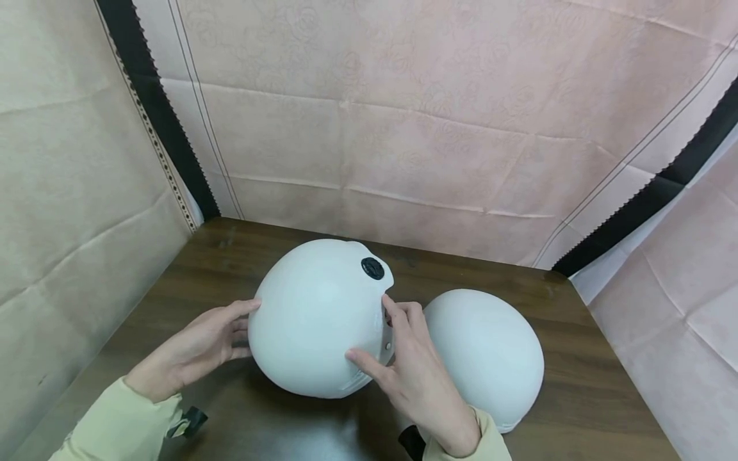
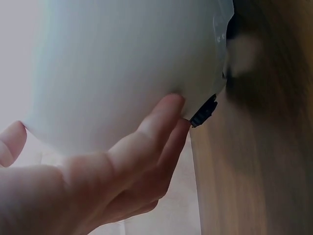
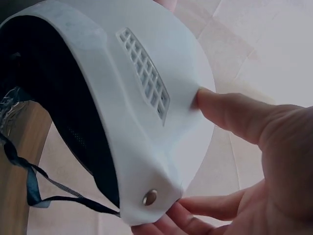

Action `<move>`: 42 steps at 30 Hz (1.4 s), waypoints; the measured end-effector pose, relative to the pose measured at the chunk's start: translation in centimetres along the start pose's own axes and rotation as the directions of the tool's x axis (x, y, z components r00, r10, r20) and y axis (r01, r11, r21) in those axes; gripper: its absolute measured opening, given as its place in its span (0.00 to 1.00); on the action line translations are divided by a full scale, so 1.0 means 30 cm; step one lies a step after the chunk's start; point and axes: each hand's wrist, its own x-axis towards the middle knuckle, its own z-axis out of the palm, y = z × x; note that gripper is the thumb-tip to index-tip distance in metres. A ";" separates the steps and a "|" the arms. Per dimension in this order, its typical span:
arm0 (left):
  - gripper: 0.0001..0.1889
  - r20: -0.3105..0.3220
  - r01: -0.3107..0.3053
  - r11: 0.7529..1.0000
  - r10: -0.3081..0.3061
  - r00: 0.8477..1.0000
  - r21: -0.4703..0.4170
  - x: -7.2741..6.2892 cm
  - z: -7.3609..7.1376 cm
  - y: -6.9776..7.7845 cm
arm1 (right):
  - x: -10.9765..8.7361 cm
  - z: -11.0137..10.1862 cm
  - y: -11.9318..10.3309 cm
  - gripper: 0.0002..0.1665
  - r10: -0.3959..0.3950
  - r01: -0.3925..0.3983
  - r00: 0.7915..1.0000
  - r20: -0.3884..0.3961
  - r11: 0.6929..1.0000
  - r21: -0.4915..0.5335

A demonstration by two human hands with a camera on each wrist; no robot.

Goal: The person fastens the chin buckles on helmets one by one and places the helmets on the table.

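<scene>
White helmet (image 1: 317, 320): held between 2 hands above the middle of the table (image 1: 582, 397); whether its rim touches the wood cannot be told.
Left hand (image 1: 198, 349): placed at the helmet's left side, palm turned toward the shell; thumb and fingers spread and bent around the curve, helmet grasped.
Right hand (image 1: 412, 365): reached in from lower right; thumb pressed to the shell near the vent grille (image 3: 145, 73), fingers hooked at the edge by the round metal stud (image 3: 150, 197); helmet gripped.
Forearms: covered by 2 pale green sleeves (image 1: 115, 422), angled inward from the near edge.
Helmet hollow: filled along the inside by dark lining (image 3: 44, 73); dark strap (image 3: 33, 191) looped out below the rim; some shiny material partly seen at the opening, not identifiable.
Black round fitting (image 1: 372, 268): set in the shell at upper right.
Second white dome (image 1: 487, 358): placed on the table, right of the helmet, partly covered by the right hand; its underside is hidden.
</scene>
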 end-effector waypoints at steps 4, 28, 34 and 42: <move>0.30 -0.004 -0.018 1.000 0.018 1.000 0.012 -0.005 -0.009 0.000 | -0.001 0.005 0.001 0.50 0.016 -0.016 1.000 0.018 1.000 0.004; 0.38 -0.059 0.004 0.992 0.004 0.998 0.126 0.007 -0.013 0.014 | 0.006 0.038 0.005 0.49 0.073 -0.076 0.996 0.056 0.995 0.064; 0.38 -0.080 0.010 0.990 0.001 0.997 0.141 0.008 -0.016 0.019 | 0.008 0.040 0.003 0.52 0.094 -0.097 0.993 0.073 0.994 0.048; 0.41 -0.136 0.025 0.977 0.004 0.991 0.211 0.021 -0.014 0.003 | 0.010 0.063 0.018 0.53 0.120 -0.127 0.986 0.111 0.990 0.058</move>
